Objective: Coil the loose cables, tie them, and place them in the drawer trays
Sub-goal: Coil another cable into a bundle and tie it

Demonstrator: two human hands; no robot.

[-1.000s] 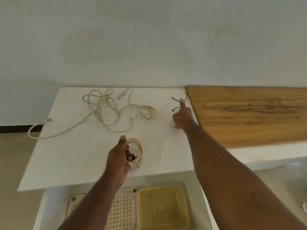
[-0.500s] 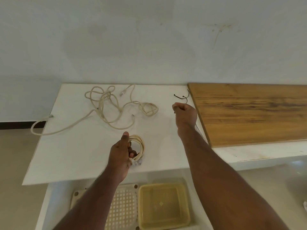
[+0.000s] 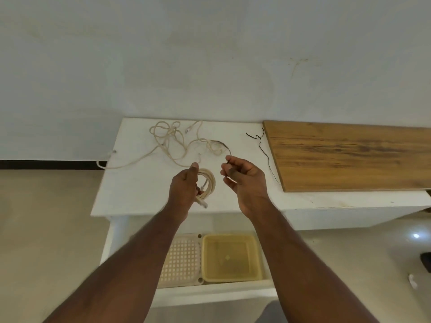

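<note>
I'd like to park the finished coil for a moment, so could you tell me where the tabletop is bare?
Bare: the white tabletop's near-left corner, left of the coiled cable. Crowded: the back, with the loose cable and black ties.

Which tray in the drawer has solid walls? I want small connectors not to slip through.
The yellow tray, on the right in the open drawer. Its bottom and walls are closed, while the white tray beside it on the left is a perforated grid.

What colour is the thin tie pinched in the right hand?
Black, seen in the head view: the thin wire tie arcs up from the right hand.
</note>
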